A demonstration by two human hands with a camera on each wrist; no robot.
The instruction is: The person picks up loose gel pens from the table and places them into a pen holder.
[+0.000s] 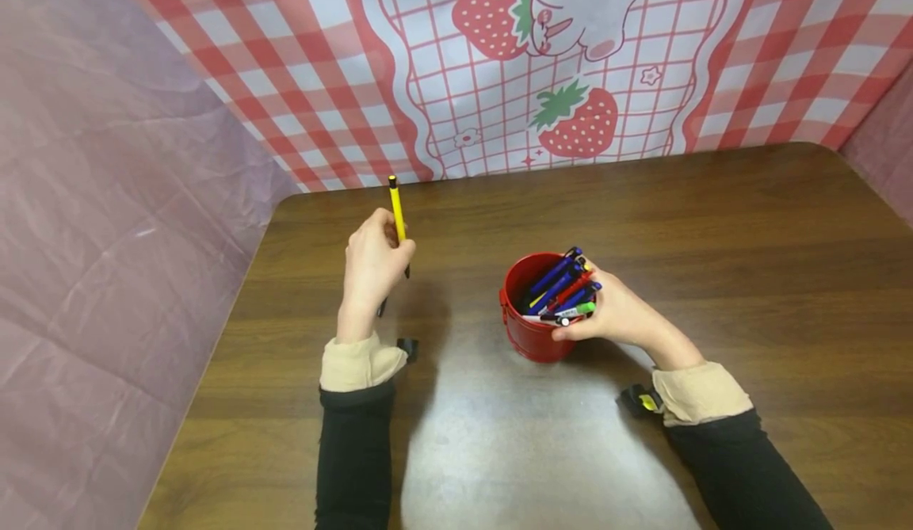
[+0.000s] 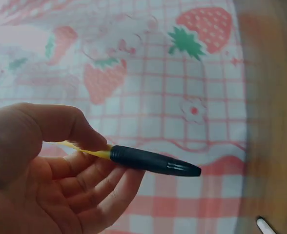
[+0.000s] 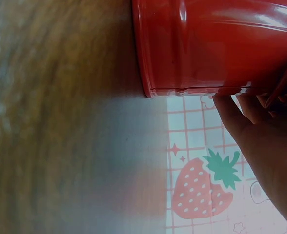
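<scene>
My left hand (image 1: 374, 259) pinches a yellow pen (image 1: 397, 211) with a black end and black grip, held upright over the left side of the table. The black grip (image 2: 146, 161) and tip stick out past the thumb and fingers in the left wrist view. My right hand (image 1: 616, 310) holds the right side of a small red bucket (image 1: 531, 338), thumb at the front and fingers round the back. Several pens (image 1: 559, 288), mostly blue with a red one and a green-ended one, lean to the right inside the bucket.
The brown wooden table (image 1: 713, 261) carries the bucket. A dark, thin item (image 1: 382, 306) shows beside the left wrist, mostly hidden. A red-and-white checked cloth (image 1: 342, 78) with strawberries hangs behind the table, and a pinkish sheet (image 1: 128, 237) hangs at the left.
</scene>
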